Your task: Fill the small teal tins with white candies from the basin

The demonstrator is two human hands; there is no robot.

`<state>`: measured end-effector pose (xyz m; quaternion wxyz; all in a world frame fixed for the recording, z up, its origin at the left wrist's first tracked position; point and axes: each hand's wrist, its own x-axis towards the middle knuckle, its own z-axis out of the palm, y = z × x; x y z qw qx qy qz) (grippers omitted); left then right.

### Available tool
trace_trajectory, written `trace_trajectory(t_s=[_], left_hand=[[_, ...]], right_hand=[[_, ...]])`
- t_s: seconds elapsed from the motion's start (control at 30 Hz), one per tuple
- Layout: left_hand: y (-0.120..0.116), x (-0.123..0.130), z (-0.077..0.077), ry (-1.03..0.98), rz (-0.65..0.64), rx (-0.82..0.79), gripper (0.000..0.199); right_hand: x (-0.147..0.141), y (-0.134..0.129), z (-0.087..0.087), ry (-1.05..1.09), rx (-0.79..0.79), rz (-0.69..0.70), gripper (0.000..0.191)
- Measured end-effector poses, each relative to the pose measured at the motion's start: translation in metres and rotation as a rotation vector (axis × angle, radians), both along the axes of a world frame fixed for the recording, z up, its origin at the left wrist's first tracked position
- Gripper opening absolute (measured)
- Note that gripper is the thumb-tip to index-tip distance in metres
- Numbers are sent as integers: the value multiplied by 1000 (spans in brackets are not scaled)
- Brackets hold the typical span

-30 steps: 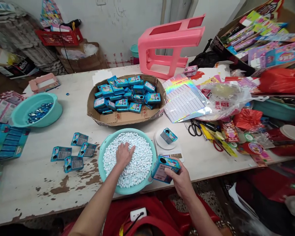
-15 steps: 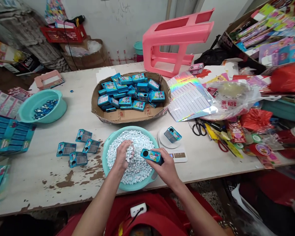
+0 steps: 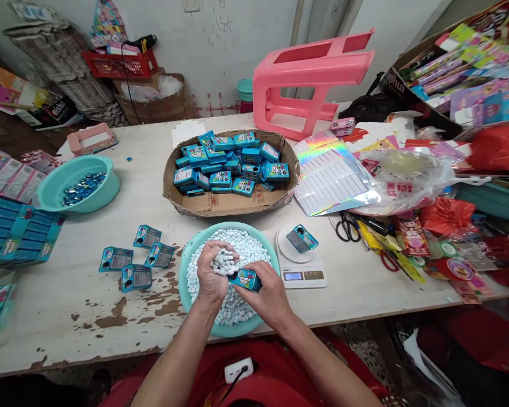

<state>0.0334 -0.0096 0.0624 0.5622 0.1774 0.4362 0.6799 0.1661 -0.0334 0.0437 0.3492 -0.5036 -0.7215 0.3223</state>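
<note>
Over a turquoise basin (image 3: 185, 240) full of small white candies (image 3: 241, 237), my left hand (image 3: 212, 277) is cupped around a heap of the candies (image 3: 224, 263). My right hand (image 3: 268, 294) grips a small blue candy box (image 3: 246, 280), tilted so that its end touches or nearly touches the left palm. The box's hole is partly hidden by the left hand. To the right, another blue box (image 3: 303, 238) rests on a white digital scale (image 3: 314, 277) with its display lit. Several blue boxes (image 3: 136, 278) with round holes stand on the table at the left.
A cardboard tray (image 3: 203, 208) of blue boxes lies beyond the basin. At the left is a turquoise bowl (image 3: 106, 189) of shiny blue pieces. Scissors (image 3: 348, 226), holographic sheets (image 3: 333, 175) and clutter line the right. A pink stool (image 3: 314, 68) lies on its side behind.
My right hand has brought the blue box leftward and down to my left hand. My left hand has turned palm up with its candies. The whole view has shifted slightly.
</note>
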Motion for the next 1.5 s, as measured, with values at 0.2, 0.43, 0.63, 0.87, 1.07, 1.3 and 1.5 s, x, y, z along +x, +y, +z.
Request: trace_trajectory(t_s=[0.2,0.43,0.63,0.87,1.07,1.3,1.5], left_hand=[[4,3,-3,106,73,-87,34],[6,3,-6,128,114,-171,26],[8,6,-3,114,92,-153,26],[8,7,5,159,75,-91,23],[10,7,11,204,69,-91,22],[10,11,16,206,36,-86,20],[9,12,26,219,36,-67,20]], right_hand=[[-7,4,-1,-12,-6,5,29],[-8,6,0,-59,-40,-11,33],[-7,8,1,5,-60,-9,33],[-6,9,8,46,-54,-19,32],[-4,9,12,70,-62,-12,31],[-5,10,12,91,-94,-20,30],[-3,10,22,126,-84,-34,31]])
